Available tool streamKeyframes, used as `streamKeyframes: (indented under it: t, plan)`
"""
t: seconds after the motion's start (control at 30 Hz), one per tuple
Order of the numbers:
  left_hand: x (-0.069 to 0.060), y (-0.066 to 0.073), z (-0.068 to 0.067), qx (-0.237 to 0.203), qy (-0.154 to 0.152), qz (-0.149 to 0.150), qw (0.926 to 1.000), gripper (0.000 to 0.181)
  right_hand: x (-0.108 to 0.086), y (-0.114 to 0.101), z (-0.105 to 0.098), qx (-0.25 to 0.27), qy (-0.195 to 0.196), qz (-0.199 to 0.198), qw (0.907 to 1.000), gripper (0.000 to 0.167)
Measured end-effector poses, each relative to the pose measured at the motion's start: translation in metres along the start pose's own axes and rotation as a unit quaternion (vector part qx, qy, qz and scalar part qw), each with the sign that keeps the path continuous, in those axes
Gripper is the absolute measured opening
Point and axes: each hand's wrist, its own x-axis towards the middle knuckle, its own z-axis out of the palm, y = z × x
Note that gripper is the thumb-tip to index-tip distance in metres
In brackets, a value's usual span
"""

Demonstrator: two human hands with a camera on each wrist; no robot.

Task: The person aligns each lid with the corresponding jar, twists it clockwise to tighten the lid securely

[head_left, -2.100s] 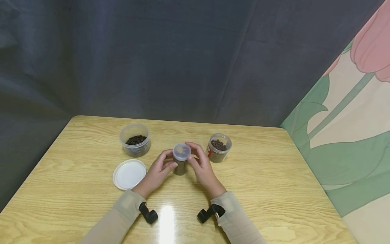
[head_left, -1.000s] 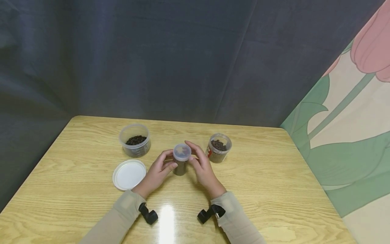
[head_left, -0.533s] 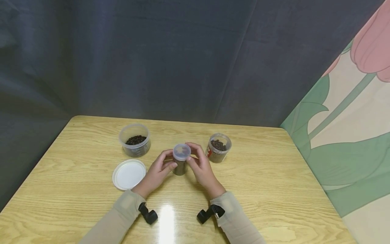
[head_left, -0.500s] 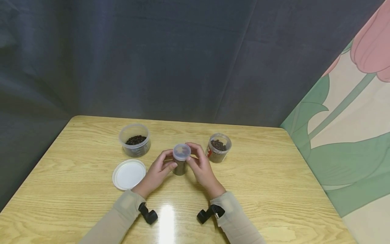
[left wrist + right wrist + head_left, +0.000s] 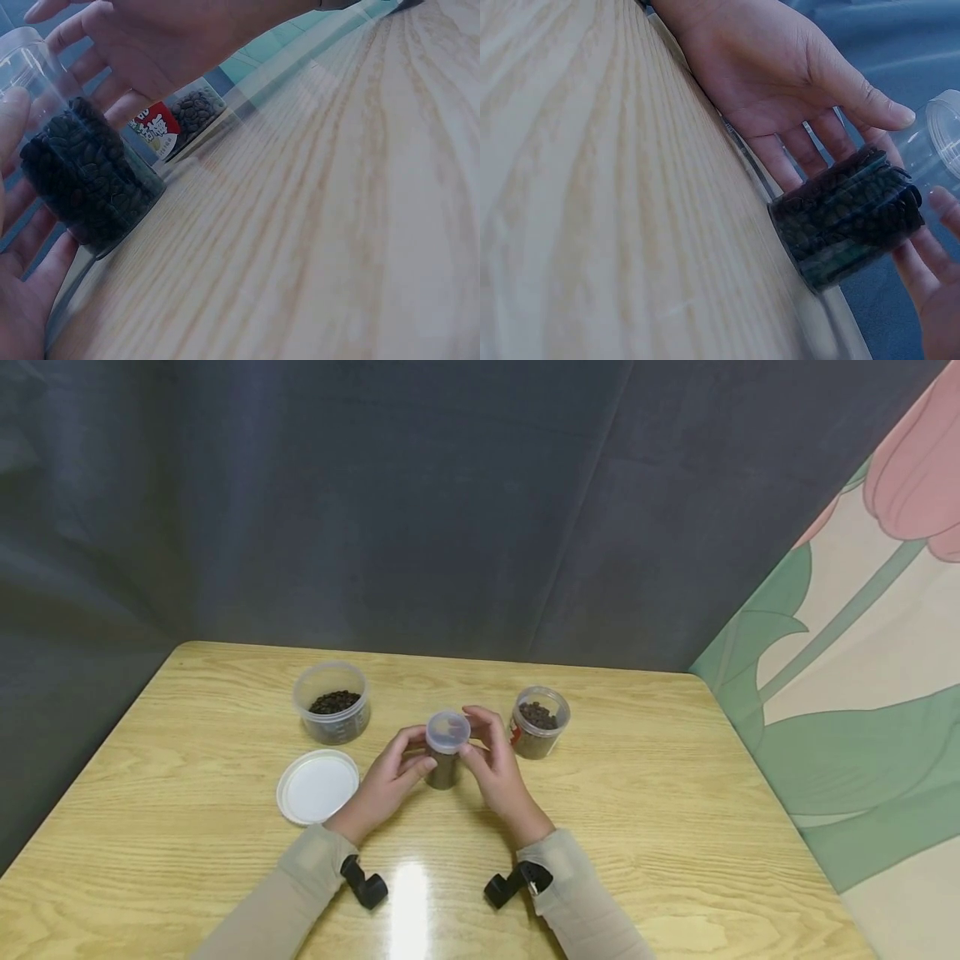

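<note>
Ideally, in the frame's lower middle, the left hand [image 5: 386, 780] — curled round the jar [image 5: 442, 771] — steadies it upright while the right hand [image 5: 498, 770], pinching the lid [image 5: 447, 731], works level.

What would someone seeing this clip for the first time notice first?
Probably the clear lidded jar, partly filled with dark bean-like pieces and held between the left hand and right hand, mid-table. Next, perhaps, the large pink tulip print at the head view's right edge, bold beside the dark backdrop. The round white lid also stands out, on the table near the left wrist.
</note>
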Motion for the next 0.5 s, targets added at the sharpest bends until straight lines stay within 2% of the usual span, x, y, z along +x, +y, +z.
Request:
streamKeyframes:
  t: [0.27,0.5]
  plan:
    - [-0.0006,-0.0023,0.0009,0.004,0.002,0.008,1.0,0.048,-0.0013,-0.0005,-0.0029,-0.04,-0.021,-0.004,0.999,0.045]
    - [0.0001,-0.0024,-0.0002,0.006,0.003,0.004,1.0,0.048,-0.0002,-0.0009,-0.0035,-0.044,-0.022,-0.003,0.9988,0.043]
